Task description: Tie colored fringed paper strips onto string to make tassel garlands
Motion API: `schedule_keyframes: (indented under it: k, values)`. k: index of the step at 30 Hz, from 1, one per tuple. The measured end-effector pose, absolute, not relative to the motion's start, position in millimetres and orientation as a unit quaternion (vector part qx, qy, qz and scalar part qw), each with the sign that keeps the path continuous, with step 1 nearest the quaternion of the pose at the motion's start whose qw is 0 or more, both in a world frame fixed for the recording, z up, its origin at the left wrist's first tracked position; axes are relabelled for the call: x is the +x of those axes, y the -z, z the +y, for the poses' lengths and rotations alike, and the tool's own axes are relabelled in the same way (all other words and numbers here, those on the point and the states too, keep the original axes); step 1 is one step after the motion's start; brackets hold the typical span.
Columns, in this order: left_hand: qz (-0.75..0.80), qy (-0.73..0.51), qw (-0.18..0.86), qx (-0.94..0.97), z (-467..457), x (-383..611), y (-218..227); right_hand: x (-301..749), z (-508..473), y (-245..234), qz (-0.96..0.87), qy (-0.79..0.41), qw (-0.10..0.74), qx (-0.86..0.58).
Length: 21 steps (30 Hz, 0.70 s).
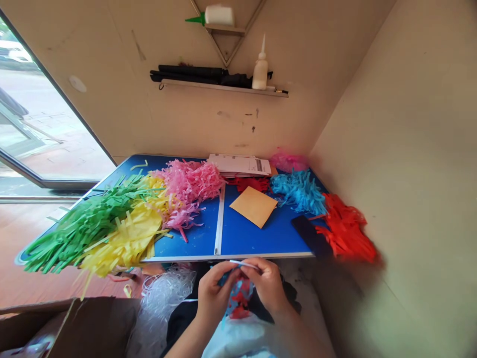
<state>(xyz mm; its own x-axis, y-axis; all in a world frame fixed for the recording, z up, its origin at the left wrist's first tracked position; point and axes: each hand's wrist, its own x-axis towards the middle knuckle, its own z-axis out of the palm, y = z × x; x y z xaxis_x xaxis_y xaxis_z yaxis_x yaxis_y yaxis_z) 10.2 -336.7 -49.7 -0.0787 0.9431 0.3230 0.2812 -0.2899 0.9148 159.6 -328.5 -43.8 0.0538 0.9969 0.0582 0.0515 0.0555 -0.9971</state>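
Note:
My left hand (213, 293) and my right hand (264, 283) meet just below the near edge of the blue table (246, 238). Both are closed in a pinch on a thin white strip (244, 264) stretched between them. Under the hands sits a small bundle of red and blue fringed paper (238, 298), partly hidden by my fingers. Piles of cut paper fringe lie on the table: green (82, 223), yellow (126, 238), pink (190, 184), blue (298, 191) and red (345, 228).
A tan paper square (254, 205) and a stack of white printed sheets (240, 164) lie mid-table. White shredded strips (164, 293) and a cardboard box (89, 325) sit low left. Wall shelves hold two glue bottles (260, 67). A wall closes the right; a window is on the left.

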Motion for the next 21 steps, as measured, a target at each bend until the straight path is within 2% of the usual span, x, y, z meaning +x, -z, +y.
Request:
schedule_keyframes:
  k: [6,14,21]
  values:
    - [0.479,-0.552,0.275,0.624,-339.2,11.9,45.8,162.6,-333.8,35.7,-0.536,-0.404,0.524,-0.525]
    - [0.477,-0.548,0.287,0.625,-341.7,11.0,43.1,162.8,-339.8,38.2,-0.569,-0.376,0.534,-0.5]
    - [0.479,-0.478,0.332,0.657,-339.8,11.8,39.4,161.2,-341.2,45.2,-0.547,-0.402,0.531,-0.507]
